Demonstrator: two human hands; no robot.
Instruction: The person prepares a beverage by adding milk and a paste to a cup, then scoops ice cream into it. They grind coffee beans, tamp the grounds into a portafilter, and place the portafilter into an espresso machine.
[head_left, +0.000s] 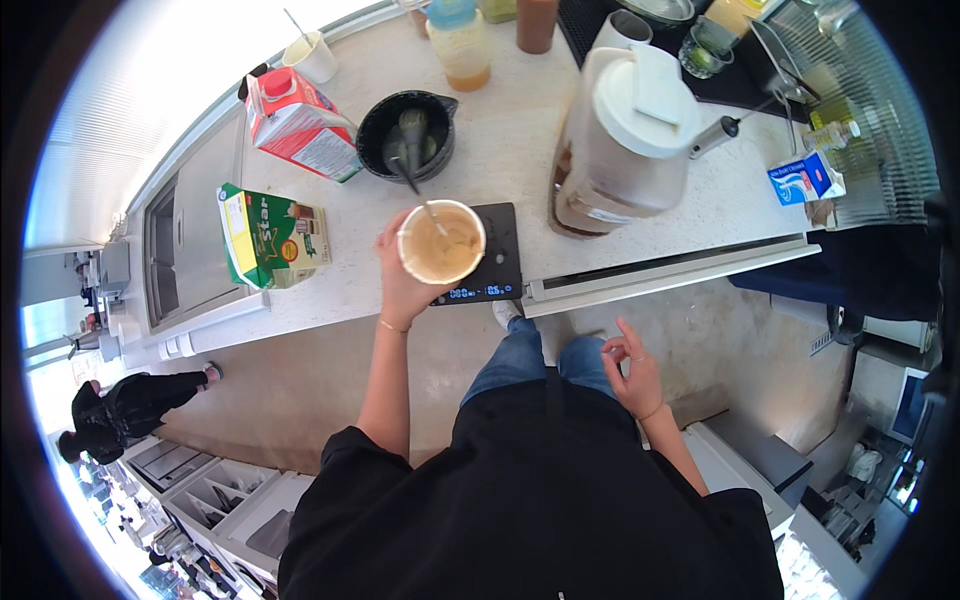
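My left hand (407, 289) is wrapped around the side of a white paper cup (414, 259). Inside the cup are a tan liquid (459, 253) and a thin metal spoon (411, 178), whose handle leans out over the far rim. The cup hangs over the left part of a black digital scale (501, 232) with a lit display; whether it touches the scale cannot be told. My right hand (634, 375) holds nothing, fingers apart and partly bent, in front of the counter edge. Just beyond the cup sits a black spouted bowl (370, 157) with a whisk (412, 127) in it.
A lidded plastic pitcher (622, 176) stands right of the scale. Red-and-white (300, 127) and green (281, 240) cartons stand left. A handheld frother (716, 137) lies beyond the pitcher. An open drawer front (667, 277) juts out. Another person (127, 409) is at far left.
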